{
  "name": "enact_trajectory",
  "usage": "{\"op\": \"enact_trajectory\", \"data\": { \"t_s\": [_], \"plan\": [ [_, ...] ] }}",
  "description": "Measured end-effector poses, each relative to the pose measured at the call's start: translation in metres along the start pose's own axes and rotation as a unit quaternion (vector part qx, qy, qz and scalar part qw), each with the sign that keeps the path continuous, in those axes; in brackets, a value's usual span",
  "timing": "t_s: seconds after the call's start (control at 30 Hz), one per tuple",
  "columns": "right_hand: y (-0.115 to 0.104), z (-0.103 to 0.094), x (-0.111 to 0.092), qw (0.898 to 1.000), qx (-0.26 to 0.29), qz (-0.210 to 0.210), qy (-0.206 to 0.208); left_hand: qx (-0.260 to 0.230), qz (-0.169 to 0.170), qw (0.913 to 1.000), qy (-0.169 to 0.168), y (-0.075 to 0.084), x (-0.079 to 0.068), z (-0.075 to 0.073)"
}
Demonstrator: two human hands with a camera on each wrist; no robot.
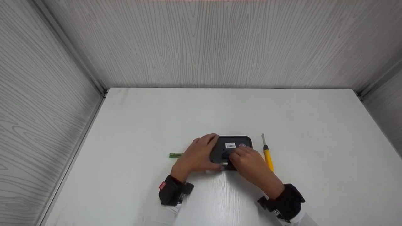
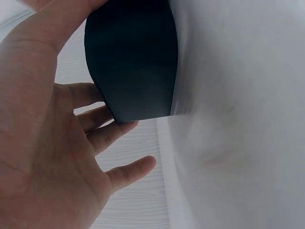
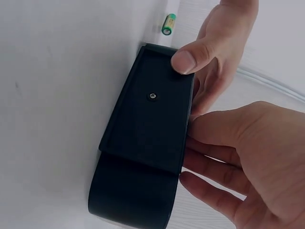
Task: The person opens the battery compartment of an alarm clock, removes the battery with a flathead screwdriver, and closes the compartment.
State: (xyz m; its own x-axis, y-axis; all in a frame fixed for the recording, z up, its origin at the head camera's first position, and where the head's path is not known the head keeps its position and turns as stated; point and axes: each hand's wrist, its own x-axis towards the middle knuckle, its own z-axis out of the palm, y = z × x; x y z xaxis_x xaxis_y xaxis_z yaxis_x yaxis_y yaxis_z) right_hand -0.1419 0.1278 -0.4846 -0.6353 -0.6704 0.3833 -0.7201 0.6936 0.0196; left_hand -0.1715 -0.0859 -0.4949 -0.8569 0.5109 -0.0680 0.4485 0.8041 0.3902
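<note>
A black box-like device (image 1: pixel 216 153) with rounded corners lies on the table, a white label on its upward face. My left hand (image 1: pixel 196 155) grips its left end, thumb on the near side and fingers around the far side. My right hand (image 1: pixel 251 161) bends over the upward face, its fingertips close together at a recess there. In the right wrist view, the device's side (image 3: pixel 143 109) bears one small screw (image 3: pixel 152 96), and the right fingertips go out of sight behind its edge. Whether they pinch a small part is hidden.
A green battery (image 1: pixel 175 155) lies left of the device, partly behind my left hand. To the right lies a screwdriver (image 1: pixel 268 158) with a yellow handle, its tip pointing away from me. Wood-grain panels (image 1: pixel 201 44) enclose the white table (image 1: pixel 150 119) at the back and sides.
</note>
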Motion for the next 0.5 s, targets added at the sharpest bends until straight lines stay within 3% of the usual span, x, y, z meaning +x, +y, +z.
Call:
{"op": "enact_trajectory", "data": {
  "t_s": [0.33, 0.5],
  "plan": [
    [-0.0020, 0.0024, 0.0002, 1.000, -0.011, 0.019, -0.001, 0.006, 0.010, 0.9998, 0.019, -0.0007, 0.0006, 0.0019],
    [-0.0020, 0.0043, 0.0000, 0.999, 0.009, 0.033, 0.006, 0.006, 0.009, 0.9997, 0.020, -0.0013, 0.0010, 0.0020]
  ]
}}
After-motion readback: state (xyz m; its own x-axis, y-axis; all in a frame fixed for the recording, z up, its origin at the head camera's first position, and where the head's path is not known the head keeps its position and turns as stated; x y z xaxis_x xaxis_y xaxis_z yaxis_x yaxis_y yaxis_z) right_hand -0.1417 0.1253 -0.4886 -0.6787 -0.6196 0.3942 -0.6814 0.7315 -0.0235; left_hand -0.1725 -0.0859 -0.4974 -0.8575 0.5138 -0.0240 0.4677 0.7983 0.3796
